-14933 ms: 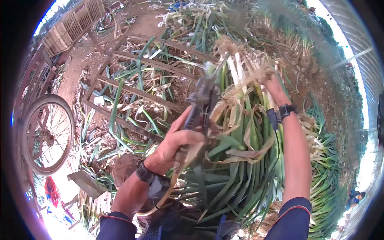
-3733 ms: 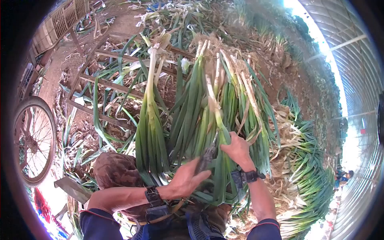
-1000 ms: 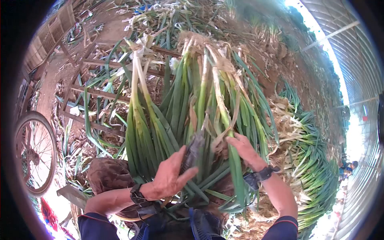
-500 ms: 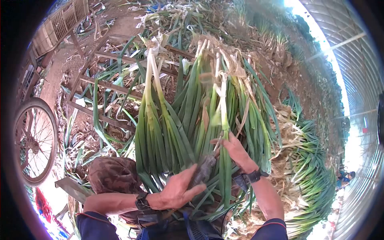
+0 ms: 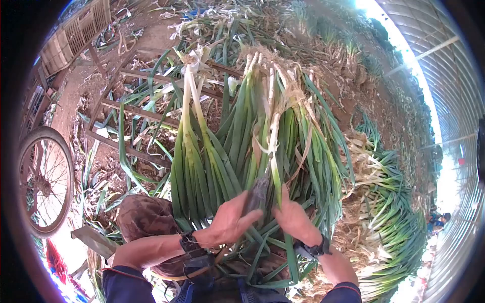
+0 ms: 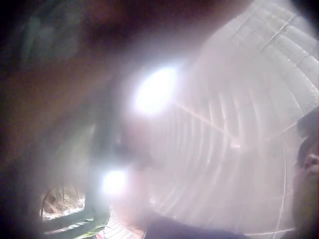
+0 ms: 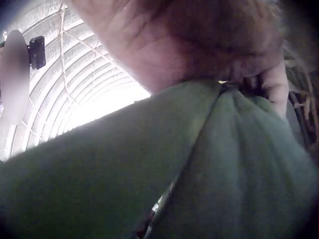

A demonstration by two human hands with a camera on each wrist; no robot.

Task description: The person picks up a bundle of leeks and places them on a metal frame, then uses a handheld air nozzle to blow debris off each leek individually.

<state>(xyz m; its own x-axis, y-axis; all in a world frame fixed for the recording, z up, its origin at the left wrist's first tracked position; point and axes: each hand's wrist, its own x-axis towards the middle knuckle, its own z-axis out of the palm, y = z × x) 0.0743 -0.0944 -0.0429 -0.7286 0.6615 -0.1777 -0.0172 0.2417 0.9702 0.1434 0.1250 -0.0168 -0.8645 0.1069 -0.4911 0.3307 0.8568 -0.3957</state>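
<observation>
In the head view the left hand (image 5: 227,219) grips a dark nozzle tool (image 5: 258,193), thumb on its near side. Close on its right, the right hand (image 5: 298,220) holds one leek (image 5: 274,169) by its green leaves, the pale shank pointing away from the body. Its palm (image 7: 189,45) shows above the broad leaves (image 7: 234,159) in the right wrist view, fingers curled round them. A pile of leeks (image 5: 310,166) lies beyond and beside that hand. Several leeks (image 5: 188,161) with white shanks lie apart at the left. The left wrist view is too blurred to show the grip.
A wooden frame (image 5: 144,110) lies on the leaf-strewn ground at the left, near a spoked wheel (image 5: 45,182) and a slatted crate (image 5: 76,35). A long row of leeks (image 5: 399,217) runs down the right. The person's knee (image 5: 146,217) is at lower left.
Since half a second ago, the right hand has come nearer the body with the leek, whose shank is lower in view. Compared with the oldest frame, several leeks now lie apart at the left.
</observation>
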